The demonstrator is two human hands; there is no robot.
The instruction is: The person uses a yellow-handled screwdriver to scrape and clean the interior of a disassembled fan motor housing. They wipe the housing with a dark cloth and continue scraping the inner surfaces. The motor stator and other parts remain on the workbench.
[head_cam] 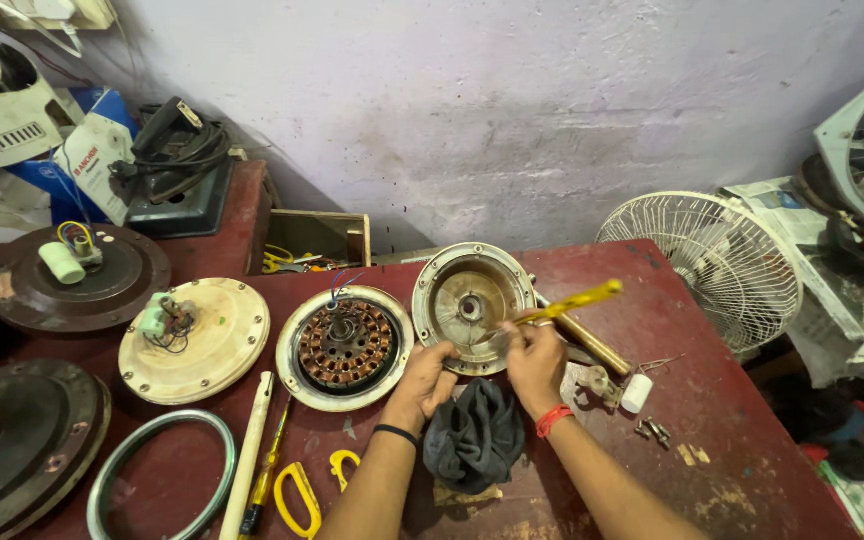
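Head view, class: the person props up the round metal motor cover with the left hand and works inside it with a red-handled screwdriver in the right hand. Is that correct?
Not quite. The head view shows the screwdriver has a yellow handle, not red. The rest stands: the left hand props up the round metal motor cover and the right hand works the tool inside it.

We count two hands at work, our left hand (pixel 422 385) and right hand (pixel 535 362). On the bench we see one wound stator (pixel 345 347), one metal motor cover (pixel 472 303) and one cream cover (pixel 194 340). We count one dark rag (pixel 475 435), one yellow-handled screwdriver (pixel 564 304) and one metal ring (pixel 162 470).
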